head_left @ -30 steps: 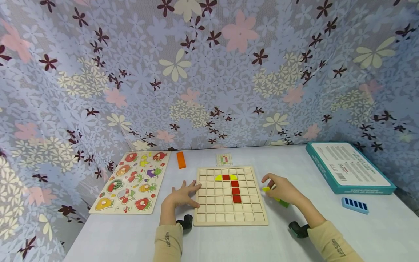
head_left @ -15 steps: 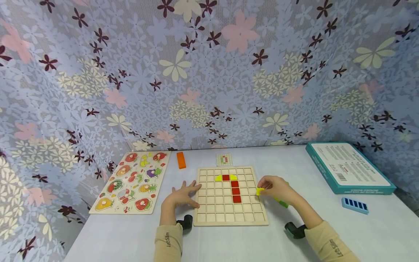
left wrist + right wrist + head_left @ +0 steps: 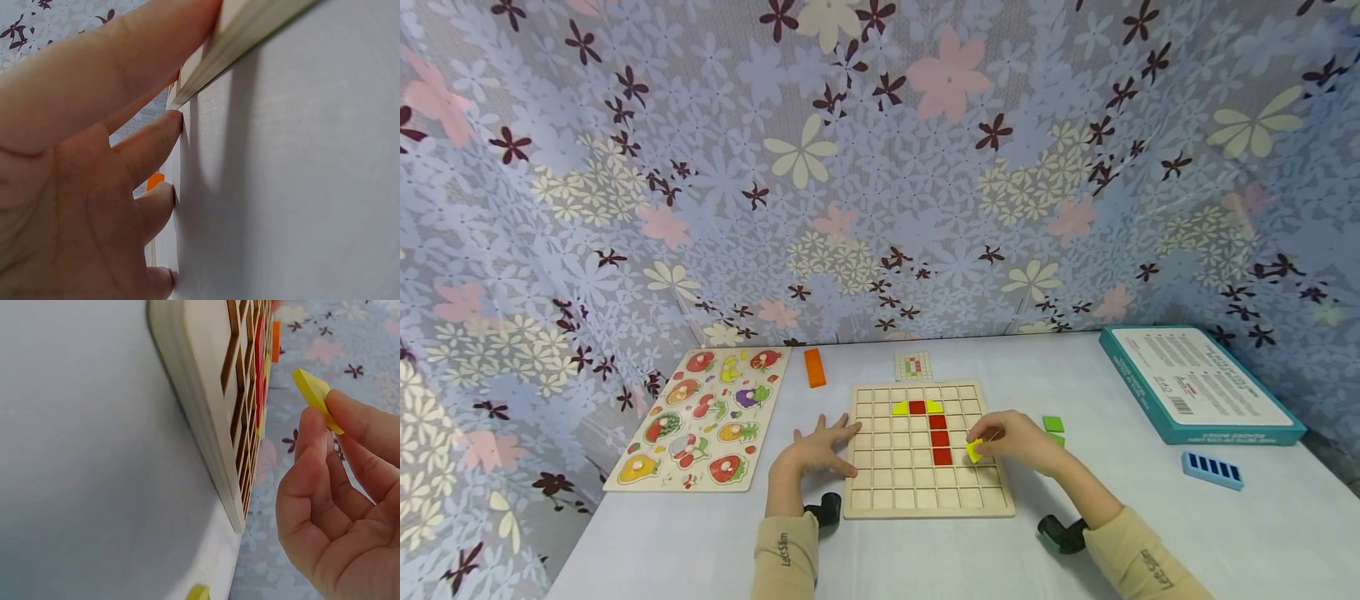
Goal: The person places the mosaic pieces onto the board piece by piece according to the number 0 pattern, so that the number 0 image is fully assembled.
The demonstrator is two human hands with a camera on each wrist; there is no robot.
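Note:
My right hand (image 3: 1017,442) pinches a small yellow tile (image 3: 973,452) between thumb and fingers, over the right part of the wooden grid board (image 3: 925,500). In the right wrist view this yellow tile (image 3: 310,392) is tilted and clear of the board. Set in the grid are red tiles (image 3: 941,438) in a column, with another red one above between two yellow pieces (image 3: 901,408). My left hand (image 3: 817,447) lies at the board's left edge with fingers spread, thumb and a fingertip at the rim. Green tiles (image 3: 1052,424) lie right of the board, partly behind my right hand.
A small pattern card (image 3: 913,366) lies behind the board, and an orange block (image 3: 815,367) to its left. A fruit puzzle board (image 3: 700,417) is at far left. On the right are a teal box (image 3: 1202,383) and a light blue slotted piece (image 3: 1213,471).
My right hand has moved left from beside the board to over its right columns, bringing the yellow tile along. Green tiles now show behind it. My left hand has stayed in place.

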